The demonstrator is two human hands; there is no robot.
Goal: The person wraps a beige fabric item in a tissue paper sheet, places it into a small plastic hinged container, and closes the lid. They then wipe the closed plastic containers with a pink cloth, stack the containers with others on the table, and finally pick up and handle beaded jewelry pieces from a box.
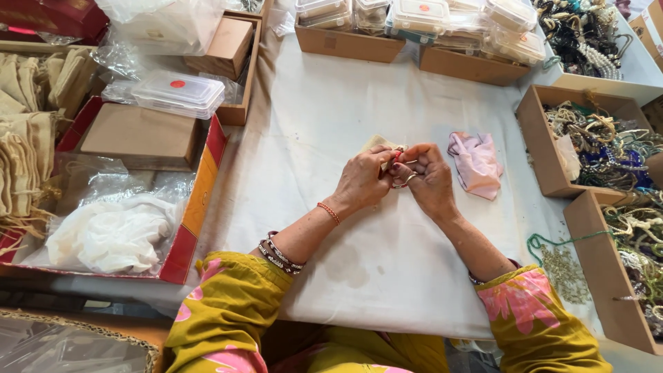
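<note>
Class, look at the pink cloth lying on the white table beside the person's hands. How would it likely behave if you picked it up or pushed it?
The pink cloth lies crumpled in soft folds, so it would probably droop limply when lifted. It looks thin, so likely very light. Pushed, it would probably bunch up rather than slide or roll.

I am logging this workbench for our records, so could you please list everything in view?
small pouch: one, beige, table centre, held by both hands
pink cloth: one, pale pink, just right of the hands
table cover: one, white, under the hands
clear lidded boxes: several, in brown trays at the top
clear box with a red dot: one, on the left
beaded jewellery: many pieces, mixed colours, in brown boxes on the right
beige pouches: many, far left
white fabric in plastic: one bundle, in a red-edged tray
left hand: on the pouch
right hand: on the pouch
</note>
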